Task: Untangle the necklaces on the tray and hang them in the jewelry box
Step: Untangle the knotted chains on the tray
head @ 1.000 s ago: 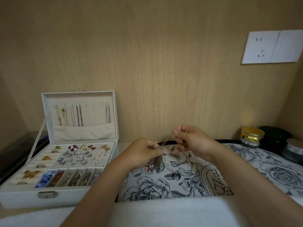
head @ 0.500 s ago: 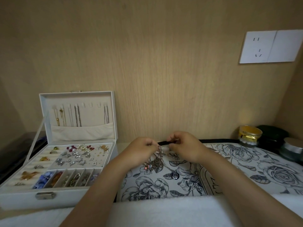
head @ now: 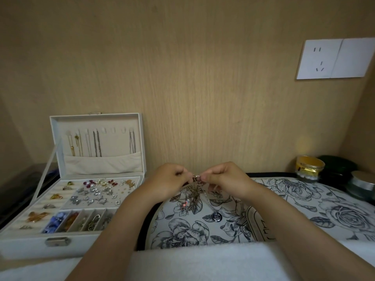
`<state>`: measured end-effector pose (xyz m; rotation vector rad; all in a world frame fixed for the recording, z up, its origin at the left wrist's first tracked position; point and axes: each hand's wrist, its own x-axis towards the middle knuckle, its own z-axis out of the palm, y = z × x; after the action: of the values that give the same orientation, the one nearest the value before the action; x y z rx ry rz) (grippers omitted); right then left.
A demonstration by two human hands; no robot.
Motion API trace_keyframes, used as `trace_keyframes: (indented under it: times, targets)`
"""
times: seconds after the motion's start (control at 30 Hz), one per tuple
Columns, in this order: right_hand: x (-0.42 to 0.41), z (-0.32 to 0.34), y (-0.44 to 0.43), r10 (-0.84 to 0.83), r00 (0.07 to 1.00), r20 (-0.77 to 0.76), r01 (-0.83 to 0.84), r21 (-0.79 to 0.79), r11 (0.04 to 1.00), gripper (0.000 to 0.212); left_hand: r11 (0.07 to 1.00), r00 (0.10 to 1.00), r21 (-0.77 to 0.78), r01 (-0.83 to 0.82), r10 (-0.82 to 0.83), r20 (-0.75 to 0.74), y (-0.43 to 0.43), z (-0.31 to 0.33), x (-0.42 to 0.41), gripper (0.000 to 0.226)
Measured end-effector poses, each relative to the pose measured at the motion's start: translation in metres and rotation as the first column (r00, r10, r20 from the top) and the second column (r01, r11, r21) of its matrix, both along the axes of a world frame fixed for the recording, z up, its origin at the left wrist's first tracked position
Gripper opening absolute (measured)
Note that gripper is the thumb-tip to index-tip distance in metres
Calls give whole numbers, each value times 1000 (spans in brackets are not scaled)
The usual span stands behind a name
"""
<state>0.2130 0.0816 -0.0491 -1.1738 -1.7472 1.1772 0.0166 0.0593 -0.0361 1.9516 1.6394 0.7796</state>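
Pinching the tangled necklaces [head: 195,196], left hand [head: 170,183] and right hand [head: 224,179] meet near the tray [head: 294,192] far edge; the jewelry box [head: 30,248] stands open, well left of them.

my jewelry box [head: 24,247] sits lid up on the left of the tabletop [head: 149,173], with the flowered tray [head: 334,211] just beside it on the right. at the far right a gold jar [head: 309,166], a dark green tub [head: 337,166] and a silver-lidded jar [head: 363,183] crowd together. a white towel [head: 203,260] lies along the near edge.
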Motion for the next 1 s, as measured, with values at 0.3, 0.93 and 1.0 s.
trace_keyframes:
  times: [0.3, 0.93, 1.0]
  targets:
    - [-9, 4, -2, 71, 976, -205, -122, -246, 962, 27, 993, 978, -19, 115, -110, 177, 3, 0, -4, 29]
    - [-1, 4, -2, 116, 966, -229, -146, -121, 982, 32, 997, 983, 74, -30, 16, 180, -1, -8, 17, 9]
    - [-1, 3, -1, 106, 967, -232, -135, -116, 984, 32, 999, 975, 14, -42, 38, 220, -2, -5, 18, 9]
